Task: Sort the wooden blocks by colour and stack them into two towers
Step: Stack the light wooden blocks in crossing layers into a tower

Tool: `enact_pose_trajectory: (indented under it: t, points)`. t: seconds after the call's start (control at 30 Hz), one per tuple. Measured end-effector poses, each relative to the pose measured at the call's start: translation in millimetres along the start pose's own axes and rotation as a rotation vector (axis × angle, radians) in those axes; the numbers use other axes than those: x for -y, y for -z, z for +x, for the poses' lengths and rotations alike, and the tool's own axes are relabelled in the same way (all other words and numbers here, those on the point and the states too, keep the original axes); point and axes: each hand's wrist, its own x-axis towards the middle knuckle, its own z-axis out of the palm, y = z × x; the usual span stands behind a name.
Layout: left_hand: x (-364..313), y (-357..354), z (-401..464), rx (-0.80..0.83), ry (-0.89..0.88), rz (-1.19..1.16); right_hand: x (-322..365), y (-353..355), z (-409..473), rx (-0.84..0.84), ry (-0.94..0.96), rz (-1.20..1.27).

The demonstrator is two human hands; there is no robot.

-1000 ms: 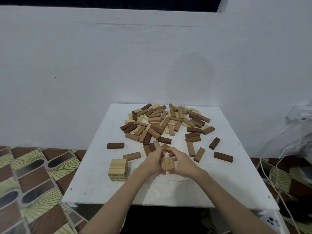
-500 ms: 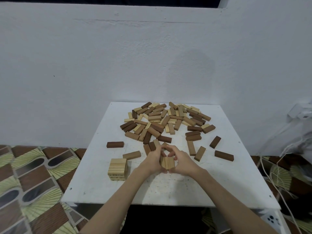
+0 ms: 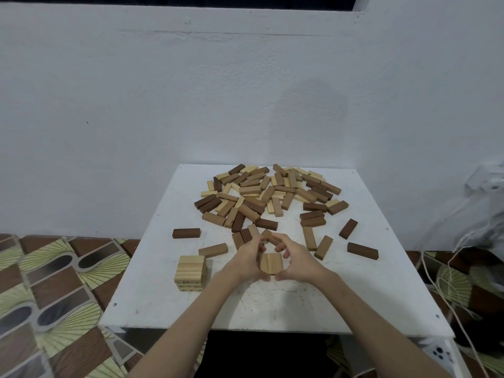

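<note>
Left hand (image 3: pixel 246 257) and right hand (image 3: pixel 296 261) cup a row of light-brown wooden blocks (image 3: pixel 270 264) lying side by side near the front of the white square tabletop (image 3: pixel 354 296); each grip is curled against an outer side. To do this well, press evenly inward until the ends sit flush. A short pale wooden tower (image 3: pixel 191 272) stands to the left, the mixed heap of loose blocks (image 3: pixel 270 195) behind. Compared with a second ago, little differs: both hands remain around the row.

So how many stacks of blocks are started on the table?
2: a light tower at the front left, and a low stack held between the left hand and right hand. Its lower layers may be hidden.
</note>
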Motion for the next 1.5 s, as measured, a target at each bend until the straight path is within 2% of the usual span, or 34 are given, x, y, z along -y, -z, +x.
enact_pose_trajectory:
  t: [0.53, 1.03, 1.5]
  points:
    - [3.2, -0.6, -2.2, 0.000, -0.034, 0.027, 1.1, -2.0, 1.5, 0.017, 0.000, -0.015]
    - [1.6, -1.9, -2.2, -0.014, 0.032, -0.017, 2.6, -2.6, -3.9, -0.006, 0.028, 0.008]
    - [1.0, -2.0, -2.7, -0.009, 0.018, 0.009, 0.1, -3.1, -5.2, -0.011, 0.030, 0.022]
